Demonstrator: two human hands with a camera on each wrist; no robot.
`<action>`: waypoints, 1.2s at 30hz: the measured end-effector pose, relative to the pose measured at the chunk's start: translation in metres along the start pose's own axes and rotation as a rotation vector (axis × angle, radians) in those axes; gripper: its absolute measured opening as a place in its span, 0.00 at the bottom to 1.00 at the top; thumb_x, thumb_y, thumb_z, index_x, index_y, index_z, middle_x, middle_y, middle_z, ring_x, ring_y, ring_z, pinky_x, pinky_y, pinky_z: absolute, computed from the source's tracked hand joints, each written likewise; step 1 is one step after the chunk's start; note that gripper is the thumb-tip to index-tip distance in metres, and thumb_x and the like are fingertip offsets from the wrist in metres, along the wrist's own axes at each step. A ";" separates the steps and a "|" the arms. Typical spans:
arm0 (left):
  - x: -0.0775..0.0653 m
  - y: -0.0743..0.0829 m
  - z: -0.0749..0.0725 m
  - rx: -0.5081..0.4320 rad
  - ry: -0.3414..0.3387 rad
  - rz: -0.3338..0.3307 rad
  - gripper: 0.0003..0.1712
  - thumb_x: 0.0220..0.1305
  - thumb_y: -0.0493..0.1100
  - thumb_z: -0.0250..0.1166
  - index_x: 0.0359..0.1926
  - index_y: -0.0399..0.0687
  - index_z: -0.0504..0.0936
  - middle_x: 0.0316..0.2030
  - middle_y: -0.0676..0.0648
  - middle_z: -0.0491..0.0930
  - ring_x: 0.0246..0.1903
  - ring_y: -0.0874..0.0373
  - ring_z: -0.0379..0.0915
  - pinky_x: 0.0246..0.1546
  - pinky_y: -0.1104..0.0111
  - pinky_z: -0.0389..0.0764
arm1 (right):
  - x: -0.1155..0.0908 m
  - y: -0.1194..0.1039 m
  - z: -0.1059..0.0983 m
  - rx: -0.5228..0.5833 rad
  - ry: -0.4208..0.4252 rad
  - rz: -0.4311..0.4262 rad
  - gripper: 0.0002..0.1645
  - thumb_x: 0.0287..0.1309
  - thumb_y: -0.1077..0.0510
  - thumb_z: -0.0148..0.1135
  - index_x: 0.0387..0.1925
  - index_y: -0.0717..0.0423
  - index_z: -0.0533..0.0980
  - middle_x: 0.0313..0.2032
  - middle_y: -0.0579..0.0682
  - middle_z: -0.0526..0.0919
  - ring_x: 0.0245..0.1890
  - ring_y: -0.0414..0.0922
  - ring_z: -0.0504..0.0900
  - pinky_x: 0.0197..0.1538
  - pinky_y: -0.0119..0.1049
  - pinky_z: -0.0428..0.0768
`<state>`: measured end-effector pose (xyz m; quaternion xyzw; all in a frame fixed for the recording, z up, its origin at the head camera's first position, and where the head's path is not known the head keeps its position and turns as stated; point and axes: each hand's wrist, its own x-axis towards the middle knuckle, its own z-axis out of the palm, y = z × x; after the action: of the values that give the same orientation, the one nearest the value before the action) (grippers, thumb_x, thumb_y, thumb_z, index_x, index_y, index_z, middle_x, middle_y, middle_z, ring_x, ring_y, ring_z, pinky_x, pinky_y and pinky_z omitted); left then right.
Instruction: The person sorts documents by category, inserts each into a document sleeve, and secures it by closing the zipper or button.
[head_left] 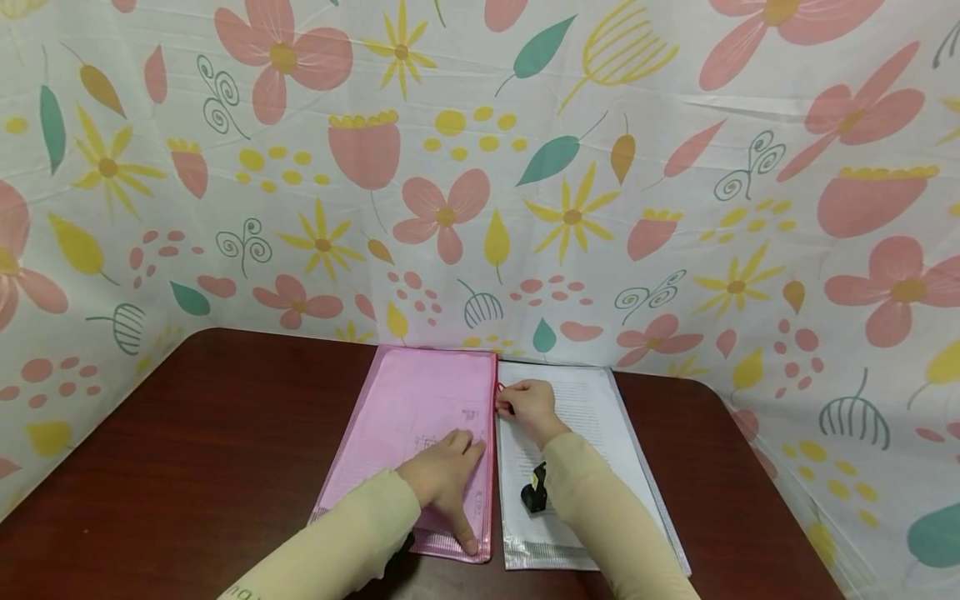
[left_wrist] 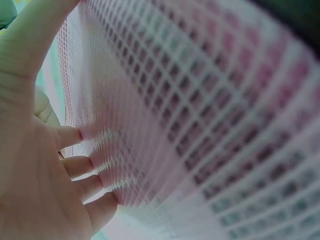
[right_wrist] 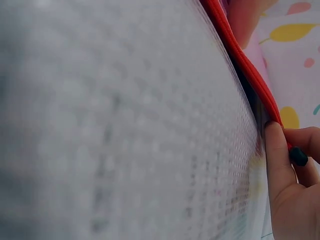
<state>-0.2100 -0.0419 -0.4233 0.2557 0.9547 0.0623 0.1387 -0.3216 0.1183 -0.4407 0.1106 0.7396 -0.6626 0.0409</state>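
A pink mesh zipper pouch point(head_left: 420, 392) with printed paper inside lies flat, its red zipper point(head_left: 494, 467) along the right side. My left hand point(head_left: 450, 471) rests on the pouch's lower right part, fingers spread and thumb near the bottom edge. In the left wrist view its fingertips point(left_wrist: 102, 207) press against the mesh. My right hand point(head_left: 528, 404) pinches the red zipper near its upper end, where a small red loop point(head_left: 501, 386) shows. The right wrist view has thumb and finger at the red edge, beside a small dark piece point(right_wrist: 298, 156).
A white mesh pouch point(head_left: 600, 417) holding printed sheets lies right beside the pink one, under my right forearm. Both are on a dark brown table point(head_left: 225, 450). Behind it hangs a flowered cloth point(head_left: 480, 167). A small black device point(head_left: 535, 492) sits at my right wrist.
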 end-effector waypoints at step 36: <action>-0.005 0.007 0.002 -0.042 0.008 -0.041 0.83 0.06 0.74 0.76 0.71 0.48 0.56 0.70 0.40 0.55 0.70 0.45 0.49 0.67 0.57 0.61 | 0.033 -0.023 0.014 0.035 0.122 -0.152 0.11 0.53 0.71 0.61 0.39 0.74 0.78 0.32 0.60 0.84 0.24 0.40 0.82 0.35 0.35 0.84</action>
<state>-0.2023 -0.0383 -0.4228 0.2327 0.9589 0.0802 0.1415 -0.3599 0.1060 -0.4270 0.0951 0.7355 -0.6684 -0.0568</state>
